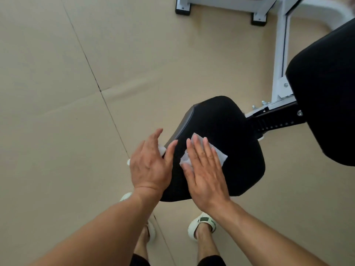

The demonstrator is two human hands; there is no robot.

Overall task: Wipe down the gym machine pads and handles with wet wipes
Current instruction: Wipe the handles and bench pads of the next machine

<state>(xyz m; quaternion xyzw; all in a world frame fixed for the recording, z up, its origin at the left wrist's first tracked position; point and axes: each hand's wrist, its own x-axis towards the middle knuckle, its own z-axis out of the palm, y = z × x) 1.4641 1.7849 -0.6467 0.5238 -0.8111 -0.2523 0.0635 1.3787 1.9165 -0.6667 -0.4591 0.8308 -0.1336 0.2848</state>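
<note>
A black seat pad (226, 129) of a gym machine fills the middle of the view. My right hand (203, 169) lies flat with straight fingers on a white wet wipe (219, 152), pressing it onto the top of the pad. My left hand (151, 166) is flat against the pad's left side with fingers straight. A second white wipe (162, 149) shows under its palm and at its outer edge. A larger black back pad (326, 96) stands to the right.
The machine's white steel frame (280, 54) runs from the pads to black feet (182, 8) at the top. A black adjuster bar (276, 120) joins seat and frame. Tan floor mats with seams cover the ground. My feet in white slippers (201, 225) stand below the seat.
</note>
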